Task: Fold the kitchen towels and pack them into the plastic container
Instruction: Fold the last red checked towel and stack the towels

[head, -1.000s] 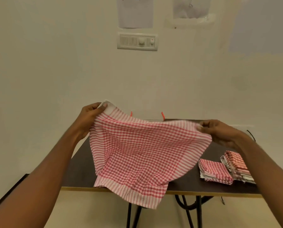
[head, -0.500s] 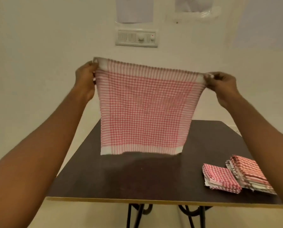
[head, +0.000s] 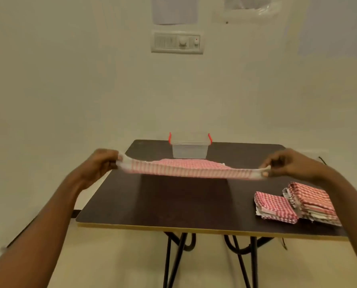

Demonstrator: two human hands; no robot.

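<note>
head cam: gripping red-check towel (head: 186, 171) at both near corners. l hand (head: 98, 165) curling fingers round l corner, r hand (head: 290, 165) pinching r corner betw. thumb + fingers. holding towel taut, nearly flat, above dark table (head: 163, 204), far edge dipping toward tabletop just in front of clear plastic container (head: 189, 151) w/ red latches, sitting at far table edge, lid off. lying at r front of table: small folded towel (head: 275, 207) just beside taller folded stack (head: 313, 201).

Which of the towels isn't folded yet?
The towel stretched out between the left hand and right hand. The others lie folded at the table's right: a single folded towel and a stack beside it.
</note>
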